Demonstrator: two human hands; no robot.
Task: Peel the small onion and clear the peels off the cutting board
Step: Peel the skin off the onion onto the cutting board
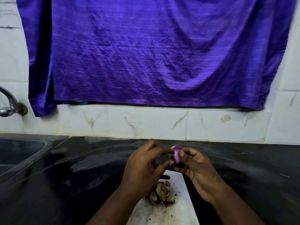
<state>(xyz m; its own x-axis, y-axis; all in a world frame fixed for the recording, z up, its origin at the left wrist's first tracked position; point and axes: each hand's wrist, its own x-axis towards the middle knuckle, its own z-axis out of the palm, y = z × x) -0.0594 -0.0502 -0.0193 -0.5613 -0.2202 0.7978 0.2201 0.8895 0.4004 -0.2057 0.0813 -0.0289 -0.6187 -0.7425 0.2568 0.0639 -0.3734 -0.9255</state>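
A small purple onion (176, 155) is held up above the far end of the white cutting board (181, 208). My right hand (197, 169) grips it from the right, thumb on its upper side. My left hand (146, 168) pinches at the onion's left side with thumb and fingertips. A heap of brown, dry peels (163, 194) lies on the board below my hands, with dark crumbs scattered around it.
The board lies on a black, wet-looking counter (81, 176). A sink basin (17, 151) and a metal tap (8, 106) are at the far left. White tiles (146, 122) and a hanging purple cloth (154, 51) back the counter.
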